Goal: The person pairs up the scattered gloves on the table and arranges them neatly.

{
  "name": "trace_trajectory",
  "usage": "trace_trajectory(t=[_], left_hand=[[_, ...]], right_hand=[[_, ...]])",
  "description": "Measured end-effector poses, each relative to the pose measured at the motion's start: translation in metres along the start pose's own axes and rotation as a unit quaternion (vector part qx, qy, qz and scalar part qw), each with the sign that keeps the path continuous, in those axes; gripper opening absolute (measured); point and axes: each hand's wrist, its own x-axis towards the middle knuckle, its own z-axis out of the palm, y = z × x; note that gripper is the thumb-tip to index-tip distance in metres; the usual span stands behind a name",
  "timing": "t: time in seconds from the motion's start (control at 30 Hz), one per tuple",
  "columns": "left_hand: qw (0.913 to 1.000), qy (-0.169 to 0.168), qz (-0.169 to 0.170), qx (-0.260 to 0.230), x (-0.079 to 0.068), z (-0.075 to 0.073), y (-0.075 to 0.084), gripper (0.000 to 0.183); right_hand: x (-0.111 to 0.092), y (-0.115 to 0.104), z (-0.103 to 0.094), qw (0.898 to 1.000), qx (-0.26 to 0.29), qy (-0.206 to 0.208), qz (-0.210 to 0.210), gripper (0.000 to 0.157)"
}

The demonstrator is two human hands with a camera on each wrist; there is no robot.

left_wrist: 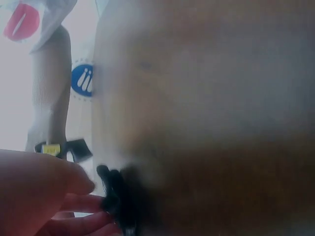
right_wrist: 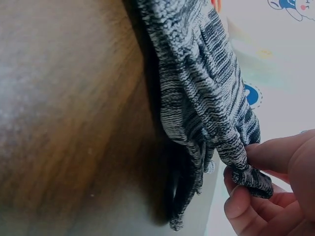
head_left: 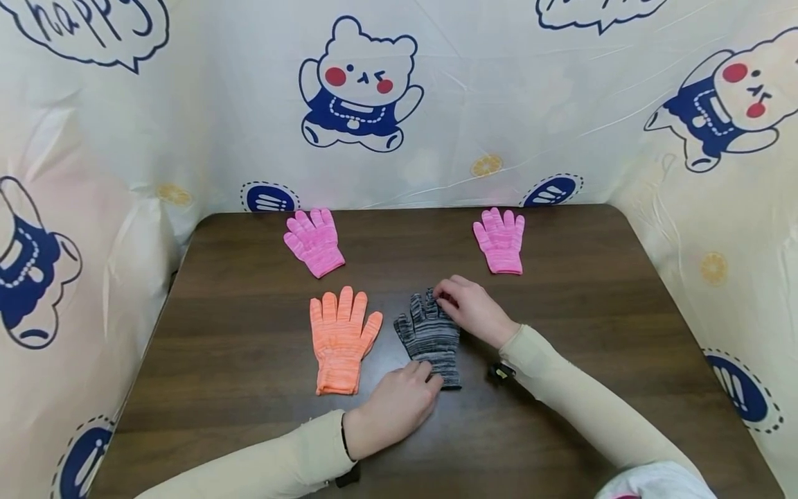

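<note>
A black-and-grey striped knit glove (head_left: 430,336) lies on the table between both hands, its fingers pointing away from the person. At one of its fingertips my right hand (head_left: 476,310) pinches the knit between thumb and fingers; the right wrist view shows the bunched glove (right_wrist: 197,93) held by that hand (right_wrist: 275,182). Down at the cuff, my left hand (head_left: 395,409) has its fingers curled at the glove's edge. The left wrist view is blurred, with the left hand's fingers (left_wrist: 83,223) against the dark cuff (left_wrist: 118,201).
Left of the striped glove lies an orange glove (head_left: 339,339). Along the table's far edge are a pink glove (head_left: 314,242) on the left and another pink glove (head_left: 501,242) on the right. A printed curtain (head_left: 461,83) surrounds the brown wooden table (head_left: 237,319).
</note>
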Motion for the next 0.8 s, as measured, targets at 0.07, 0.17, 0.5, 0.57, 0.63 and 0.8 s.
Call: trace_trajectory(t=[0.07,0.17,0.5,0.57,0.63,0.8], left_hand=[[0.9997,0.023,-0.011,0.001,0.002,0.002,-0.005,0.007],[0.9982,0.041,-0.029,0.031,0.005,0.005,-0.012,0.008],[0.9898,0.036,-0.116,0.075,0.011,0.015,-0.027,0.034],[0.9891,0.036,-0.121,0.075,0.011,0.014,-0.027,0.033],[0.9890,0.035,-0.123,0.074,0.011,0.013,-0.027,0.032],[0.9879,0.023,-0.127,0.087,0.012,0.010,-0.025,0.030]], right_hand=[[-0.001,0.000,0.001,1.000,0.002,0.003,-0.005,0.016],[-0.002,0.000,0.001,1.000,0.004,0.008,-0.014,0.016],[-0.004,0.004,0.005,1.000,0.003,0.012,-0.023,0.018],[-0.004,0.005,0.005,1.000,-0.001,0.016,-0.024,0.017],[-0.004,0.005,0.006,1.000,-0.007,0.020,-0.022,0.017],[-0.005,0.006,0.005,0.999,-0.032,0.023,0.010,0.014]])
